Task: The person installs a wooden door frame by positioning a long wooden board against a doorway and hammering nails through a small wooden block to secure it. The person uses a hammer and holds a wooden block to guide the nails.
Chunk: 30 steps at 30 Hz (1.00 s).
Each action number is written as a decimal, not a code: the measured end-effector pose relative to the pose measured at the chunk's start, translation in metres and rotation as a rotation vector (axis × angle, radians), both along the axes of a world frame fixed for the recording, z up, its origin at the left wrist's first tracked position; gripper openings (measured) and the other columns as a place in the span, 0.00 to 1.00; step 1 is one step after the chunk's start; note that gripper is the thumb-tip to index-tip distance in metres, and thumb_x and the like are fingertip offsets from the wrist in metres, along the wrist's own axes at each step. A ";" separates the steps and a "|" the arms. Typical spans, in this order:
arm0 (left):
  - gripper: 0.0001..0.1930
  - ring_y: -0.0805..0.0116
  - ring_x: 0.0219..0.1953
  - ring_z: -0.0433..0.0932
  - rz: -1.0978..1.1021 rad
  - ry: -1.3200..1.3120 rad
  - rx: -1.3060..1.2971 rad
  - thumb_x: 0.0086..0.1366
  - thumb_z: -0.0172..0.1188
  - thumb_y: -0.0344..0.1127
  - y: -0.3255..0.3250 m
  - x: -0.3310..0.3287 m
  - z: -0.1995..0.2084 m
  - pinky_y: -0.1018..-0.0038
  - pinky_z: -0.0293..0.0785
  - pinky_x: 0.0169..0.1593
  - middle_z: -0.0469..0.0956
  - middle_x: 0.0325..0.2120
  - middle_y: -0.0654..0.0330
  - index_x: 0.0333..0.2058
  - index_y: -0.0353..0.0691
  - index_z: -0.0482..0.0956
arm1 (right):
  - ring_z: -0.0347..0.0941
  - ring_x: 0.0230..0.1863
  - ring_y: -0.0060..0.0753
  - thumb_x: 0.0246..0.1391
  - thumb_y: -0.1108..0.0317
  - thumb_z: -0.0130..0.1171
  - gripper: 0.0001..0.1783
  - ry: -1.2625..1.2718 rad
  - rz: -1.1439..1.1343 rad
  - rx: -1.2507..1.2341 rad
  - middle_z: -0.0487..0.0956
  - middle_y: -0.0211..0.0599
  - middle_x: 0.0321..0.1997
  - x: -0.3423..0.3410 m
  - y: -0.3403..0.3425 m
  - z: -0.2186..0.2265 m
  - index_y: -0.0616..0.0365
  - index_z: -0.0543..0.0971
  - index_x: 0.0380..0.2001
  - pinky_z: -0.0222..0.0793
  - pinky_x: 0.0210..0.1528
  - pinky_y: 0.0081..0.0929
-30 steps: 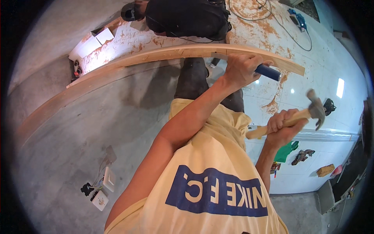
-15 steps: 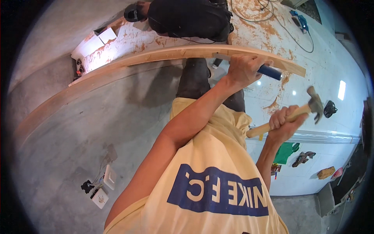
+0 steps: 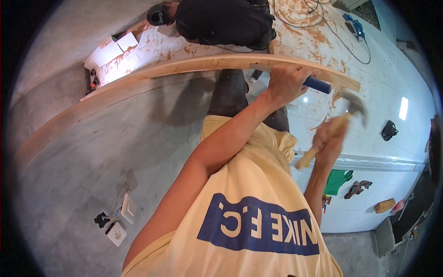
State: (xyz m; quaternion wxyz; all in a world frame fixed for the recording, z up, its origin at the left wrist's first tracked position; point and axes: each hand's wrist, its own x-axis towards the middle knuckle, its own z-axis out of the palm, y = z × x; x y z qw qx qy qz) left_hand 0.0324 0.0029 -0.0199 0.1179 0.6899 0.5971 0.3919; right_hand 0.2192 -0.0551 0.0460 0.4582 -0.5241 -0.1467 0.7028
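My left hand [image 3: 287, 82] is wrapped round a chisel, whose dark blue handle [image 3: 317, 85] sticks out to the right of the fist. The metal blade shows in part to the left of my fingers, against a long pale wooden plank [image 3: 184, 65]. The exact contact of the edge with the wood is hidden. A claw hammer [image 3: 354, 102] is gripped in my right hand [image 3: 328, 137], with its head raised just right of and below the chisel's butt end. The hammer and this hand are smeared by motion.
Beyond the plank a person in black [image 3: 221, 24] crouches over the sawdust-strewn floor. A blue power tool [image 3: 355, 27] with a cord lies at the far right. A black bag [image 3: 389, 130], a green cloth [image 3: 338, 182] and wall sockets [image 3: 116, 234] are farther off.
My right hand has swung the hammer up and leftward, bringing its head closer to the chisel handle. My left hand, the chisel and the plank have hardly moved.
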 end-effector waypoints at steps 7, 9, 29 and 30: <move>0.16 0.61 0.27 0.82 0.026 0.010 -0.006 0.44 0.73 0.31 -0.005 0.001 -0.002 0.68 0.75 0.29 0.82 0.25 0.62 0.35 0.47 0.81 | 0.46 0.09 0.14 0.65 0.33 0.36 0.30 0.179 -0.073 0.016 0.57 0.20 0.12 0.009 0.000 -0.006 0.48 0.67 0.28 0.42 0.08 0.15; 0.16 0.61 0.27 0.82 0.036 0.048 -0.054 0.44 0.73 0.31 -0.001 0.000 -0.001 0.68 0.75 0.29 0.82 0.25 0.63 0.34 0.47 0.81 | 0.46 0.09 0.14 0.65 0.33 0.35 0.30 0.061 0.060 -0.056 0.57 0.20 0.12 0.003 0.004 -0.005 0.48 0.66 0.27 0.41 0.08 0.16; 0.11 0.57 0.26 0.81 0.034 0.047 -0.070 0.47 0.70 0.32 -0.002 -0.005 -0.001 0.63 0.75 0.29 0.80 0.22 0.58 0.31 0.42 0.79 | 0.48 0.09 0.15 0.66 0.34 0.35 0.30 0.351 0.000 0.060 0.55 0.22 0.12 -0.002 0.011 -0.008 0.49 0.66 0.27 0.44 0.08 0.16; 0.11 0.57 0.26 0.81 0.037 0.045 -0.075 0.47 0.70 0.32 -0.003 -0.003 0.000 0.63 0.75 0.29 0.80 0.22 0.58 0.31 0.42 0.79 | 0.48 0.09 0.16 0.66 0.34 0.35 0.31 0.376 -0.037 0.000 0.54 0.21 0.12 -0.001 0.012 -0.008 0.50 0.65 0.26 0.42 0.09 0.16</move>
